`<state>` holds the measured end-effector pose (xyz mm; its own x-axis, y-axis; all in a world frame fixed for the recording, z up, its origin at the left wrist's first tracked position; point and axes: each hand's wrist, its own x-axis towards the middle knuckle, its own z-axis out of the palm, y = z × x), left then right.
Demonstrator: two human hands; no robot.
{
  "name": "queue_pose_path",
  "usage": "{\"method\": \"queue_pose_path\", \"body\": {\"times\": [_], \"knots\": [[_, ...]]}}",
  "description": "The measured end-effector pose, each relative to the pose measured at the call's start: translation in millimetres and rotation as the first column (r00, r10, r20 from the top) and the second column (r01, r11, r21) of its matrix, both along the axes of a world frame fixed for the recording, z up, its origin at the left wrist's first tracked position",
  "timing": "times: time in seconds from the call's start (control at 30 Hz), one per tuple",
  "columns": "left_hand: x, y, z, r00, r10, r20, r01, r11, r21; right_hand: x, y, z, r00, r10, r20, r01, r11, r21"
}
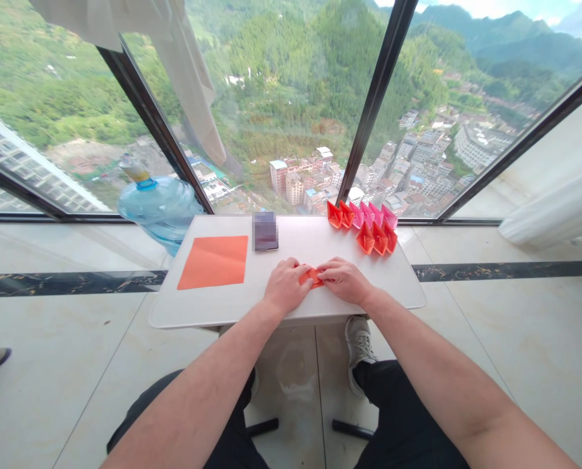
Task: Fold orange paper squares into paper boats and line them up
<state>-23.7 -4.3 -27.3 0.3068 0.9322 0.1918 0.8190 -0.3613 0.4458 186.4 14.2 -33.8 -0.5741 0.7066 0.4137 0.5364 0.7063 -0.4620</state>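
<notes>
A small folded piece of orange paper [314,276] lies on the white table, partly covered by my fingers. My left hand [287,284] is closed on its left side, with the thumb and fingers pressed on the paper. From the right, my right hand [345,280] pinches the other side of the same piece. A flat orange sheet of paper [214,262] rests at the table's left. Toward the back right stand folded paper boats in red [340,215], pink [373,215] and orange [377,239], set in two rows.
The small white table [197,312] stands against tall windows. A phone-like dark object [265,231], blurred out, lies near its back edge. Behind the left corner is a large blue water bottle [158,205]. A shoe [360,342] shows under the front edge.
</notes>
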Motion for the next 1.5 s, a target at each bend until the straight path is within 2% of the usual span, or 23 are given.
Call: {"method": "queue_pose_path", "body": {"times": [0.27, 0.53, 0.7, 0.8, 0.97, 1.03, 1.17, 1.37, 1.43, 1.5], "knots": [[0, 1, -2.9, 1.0, 0.019, 0.0, -0.019, 1.0, 0.018, 1, -2, 6.0, 0.999, 0.028, 0.045, -0.029, 0.999, 0.018], [0, 3, -7.0, 1.0, 0.011, -0.021, -0.011, 0.999, 0.034, 11, -12, 13.9, 0.988, -0.063, 0.142, 0.056, 0.997, 0.052], [1, 2, -5.7, 0.999, 0.02, -0.032, -0.02, 1.0, 0.024, 6, -14, 16.6, 0.972, -0.111, 0.207, 0.098, 0.992, 0.074], [1, 2, -5.1, 0.999, 0.021, -0.04, -0.02, 1.0, 0.019, -3, -14, 14.7, 0.955, -0.173, 0.242, 0.159, 0.984, 0.076], [2, 3, -2.8, 0.999, 0.01, -0.05, -0.009, 1.0, 0.017, -18, -13, 8.7, 0.884, -0.361, 0.298, 0.355, 0.932, 0.077], [2, 3, -1.9, 0.999, 0.006, -0.045, -0.005, 1.0, 0.023, -19, -12, 7.4, 0.893, -0.345, 0.289, 0.336, 0.938, 0.083], [2, 3, -0.6, 0.999, 0.004, -0.045, -0.003, 1.0, 0.021, -10, -13, 9.5, 0.9, -0.244, 0.361, 0.212, 0.969, 0.127], [1, 2, 1.4, 0.998, 0.028, -0.053, -0.029, 0.999, -0.014, 0, -25, 30.4, 0.814, -0.221, 0.537, 0.193, 0.975, 0.109], [2, 1, 2.6, 0.997, 0.032, -0.071, -0.034, 0.999, -0.016, 0, -31, 39.8, 0.767, -0.222, 0.602, 0.216, 0.973, 0.083], [3, -1, 4.2, 0.994, 0.035, -0.105, -0.036, 0.999, -0.009, -3, -36, 47.4, 0.705, -0.255, 0.662, 0.293, 0.955, 0.055]]}}
